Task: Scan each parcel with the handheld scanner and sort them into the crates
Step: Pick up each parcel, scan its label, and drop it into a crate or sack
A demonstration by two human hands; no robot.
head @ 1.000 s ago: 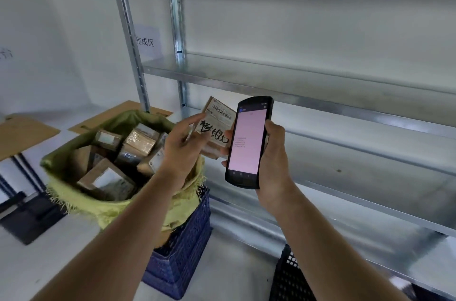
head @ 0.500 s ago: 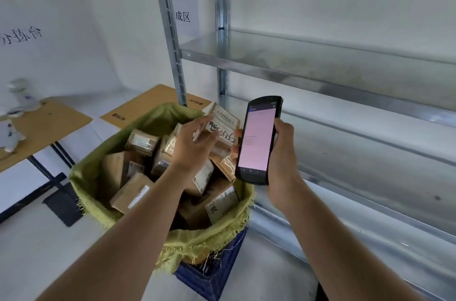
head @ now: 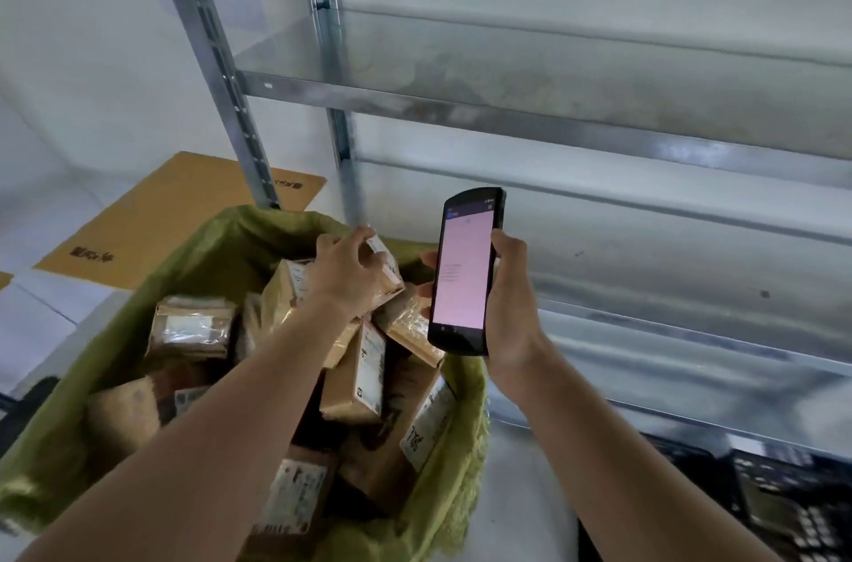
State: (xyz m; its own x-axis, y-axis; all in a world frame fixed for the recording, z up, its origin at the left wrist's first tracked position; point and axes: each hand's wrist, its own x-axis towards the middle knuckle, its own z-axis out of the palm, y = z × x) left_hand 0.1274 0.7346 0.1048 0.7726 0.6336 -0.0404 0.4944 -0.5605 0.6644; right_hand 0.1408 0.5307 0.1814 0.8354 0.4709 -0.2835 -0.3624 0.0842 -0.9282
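Now left hand [head: 343,273] grip curled round parcel [head: 385,264], right hand [head: 509,308] grip clasping scanner [head: 465,271].

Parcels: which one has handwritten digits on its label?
The parcel at the sack's right edge, below the scanner; its white label bears large handwritten digits, the others only print.

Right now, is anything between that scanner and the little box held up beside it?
Nothing visible. The left hand pinches a small brown cardboard parcel above the green woven sack, right beside the black handheld scanner in the right hand. Only open air separates them.
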